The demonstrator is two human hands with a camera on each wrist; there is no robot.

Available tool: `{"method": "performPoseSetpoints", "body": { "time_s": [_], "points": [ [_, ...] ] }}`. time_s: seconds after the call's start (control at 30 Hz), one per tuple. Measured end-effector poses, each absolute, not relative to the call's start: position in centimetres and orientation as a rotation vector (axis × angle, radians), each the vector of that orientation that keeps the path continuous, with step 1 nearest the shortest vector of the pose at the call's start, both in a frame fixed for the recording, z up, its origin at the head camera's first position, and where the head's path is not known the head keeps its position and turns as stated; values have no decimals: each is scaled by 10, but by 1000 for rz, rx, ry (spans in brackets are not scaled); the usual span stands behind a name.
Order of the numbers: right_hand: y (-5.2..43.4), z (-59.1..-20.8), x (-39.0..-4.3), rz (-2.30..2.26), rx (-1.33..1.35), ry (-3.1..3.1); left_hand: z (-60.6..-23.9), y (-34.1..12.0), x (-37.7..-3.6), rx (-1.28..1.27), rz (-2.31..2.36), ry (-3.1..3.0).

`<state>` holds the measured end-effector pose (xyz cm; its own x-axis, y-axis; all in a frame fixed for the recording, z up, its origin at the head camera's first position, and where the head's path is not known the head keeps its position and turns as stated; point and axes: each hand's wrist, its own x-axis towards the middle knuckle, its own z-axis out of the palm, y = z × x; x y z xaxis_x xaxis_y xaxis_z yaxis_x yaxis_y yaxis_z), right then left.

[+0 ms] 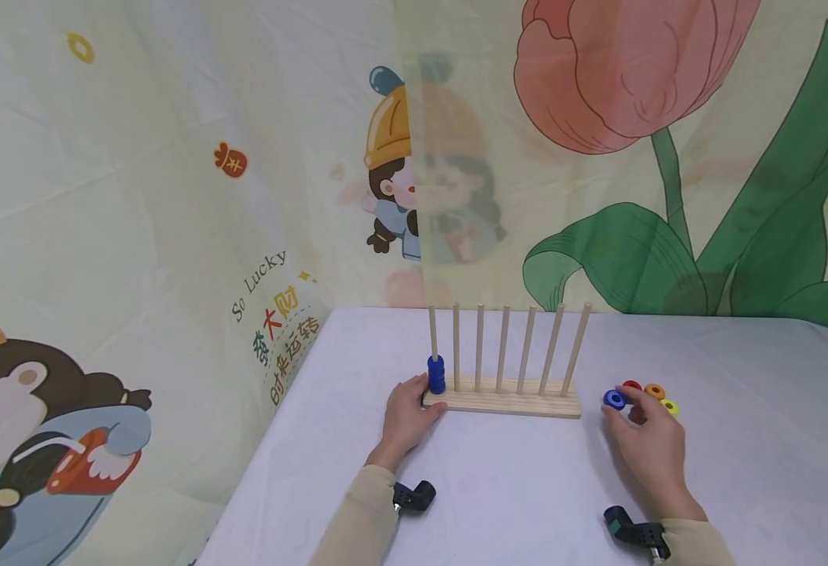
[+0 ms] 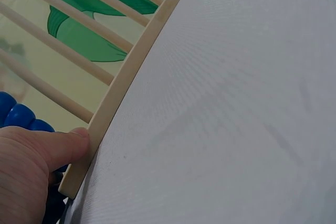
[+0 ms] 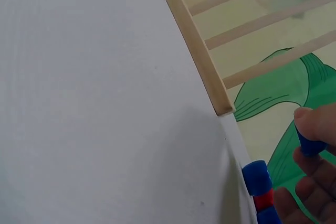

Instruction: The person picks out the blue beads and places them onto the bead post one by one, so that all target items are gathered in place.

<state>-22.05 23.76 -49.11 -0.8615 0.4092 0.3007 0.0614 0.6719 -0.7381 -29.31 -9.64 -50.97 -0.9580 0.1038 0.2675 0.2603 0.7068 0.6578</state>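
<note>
Pale wooden rack with seven upright dowel pegs (image 1: pixel 502 402) standing on white-covered table (image 1: pixel 527 487), roughly centre, long base running left to right. Stack of dark blue plastic rings (image 1: pixel 436 374) threaded on leftmost peg, resting at its foot; remaining six pegs bare.

Left hand (image 1: pixel 408 415) laid against left end of rack base, thumb (image 2: pixel 63 142) pressed flat along near edge of base in left wrist view, fingers extended rather than wrapped; blue stack just beyond the knuckles. Hand steadies, grips nothing.

Right hand (image 1: pixel 650 444) on table to right of rack, well apart from base. Loose cluster of small rings just at its fingertips: blue ring (image 1: pixel 613 399) nearest the rack, red ring (image 1: pixel 631 386) behind, orange ring (image 1: pixel 655 391) next, yellow ring (image 1: pixel 670 407) farthest right. Right wrist view: thumb and finger pinching one blue ring (image 3: pixel 311 144) raised off the cloth, another blue ring (image 3: pixel 256 178) lying on table edge-on below it, red one touching it. Right end of rack base visible at top of that view, apart from the held ring.

Beige sleeves on both forearms; black wrist-mounted camera on left (image 1: pixel 414 497) and on right (image 1: pixel 633 531).

Backdrop: printed fabric behind table, cartoon child in orange hard hat (image 1: pixel 392 169) at centre left, large pink tulip with green leaves (image 1: pixel 626 71) to right, translucent strip hanging in front of the figure
</note>
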Motion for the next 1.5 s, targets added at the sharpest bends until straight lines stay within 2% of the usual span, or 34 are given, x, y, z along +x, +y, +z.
{"method": "performPoseSetpoints", "body": {
  "time_s": [0.27, 1.07, 1.5],
  "points": [
    [226, -496, -222, 1013, -216, -2450, -510, -96, -293, -298, -1086, -2705],
    [180, -499, -221, 1413, -169, -2553, -510, -96, -293, -303, -1098, -2691],
    [153, -490, -230, 1507, -27, -2534, -512, -97, -294, -295, -1085, -2698]
  ]
}}
